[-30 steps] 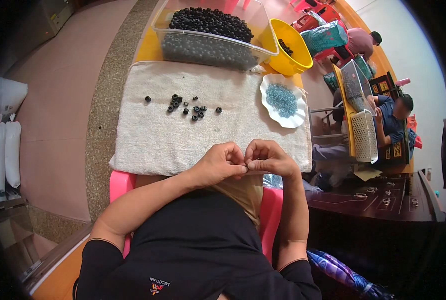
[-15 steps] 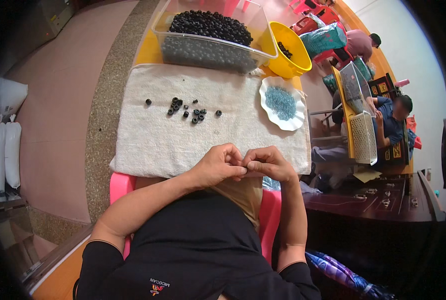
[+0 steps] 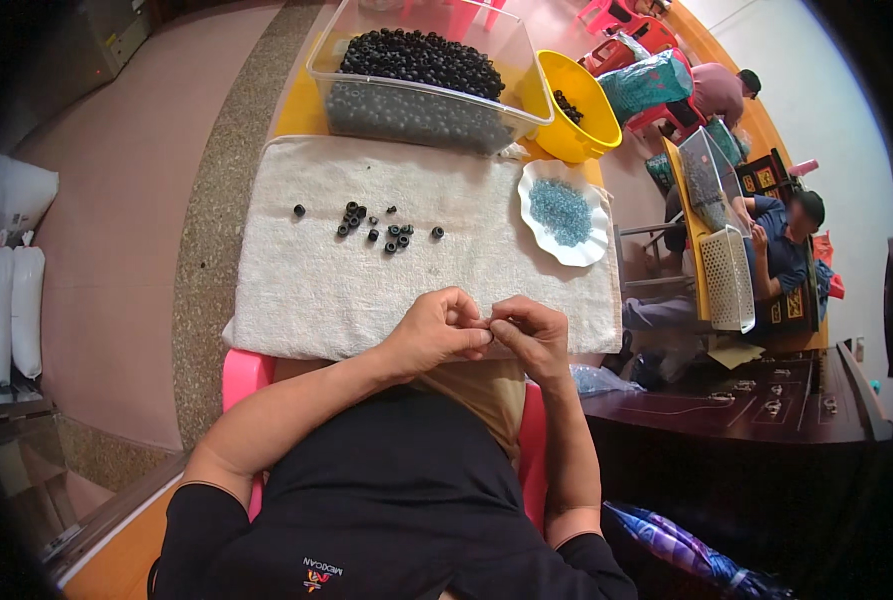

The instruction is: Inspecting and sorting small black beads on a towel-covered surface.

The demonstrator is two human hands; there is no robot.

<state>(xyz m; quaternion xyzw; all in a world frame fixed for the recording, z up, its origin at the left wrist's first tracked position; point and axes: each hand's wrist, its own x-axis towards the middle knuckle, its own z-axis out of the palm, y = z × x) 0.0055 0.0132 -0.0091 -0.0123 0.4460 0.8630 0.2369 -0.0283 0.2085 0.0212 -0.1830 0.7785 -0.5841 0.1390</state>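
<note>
My left hand [image 3: 438,326] and my right hand [image 3: 536,335] meet over the near edge of a white towel [image 3: 306,300]. Both are closed in a pinch, fingertips touching. A tiny dark bit shows between them, too small and covered to name. Farther off on the towel lie several small black ring-shaped pieces [image 3: 393,243], loosely grouped, with a lone black piece [image 3: 299,211] to their left. A white scalloped plate [image 3: 594,250] at the towel's right holds a heap of small clear bluish pieces [image 3: 561,212].
Behind the towel stands a clear plastic bin [image 3: 426,85] full of black pieces. Beside it a yellow basin [image 3: 601,110] holds a few more. Pink chair arms [image 3: 246,375] flank me. At right, a person [image 3: 781,235] sits by a white basket [image 3: 728,278]; another person [image 3: 718,92] is farther back.
My right hand has turned slightly, its forearm drawn a little inward to the left. The left hand stays almost where it was, and the fingertips remain together.
</note>
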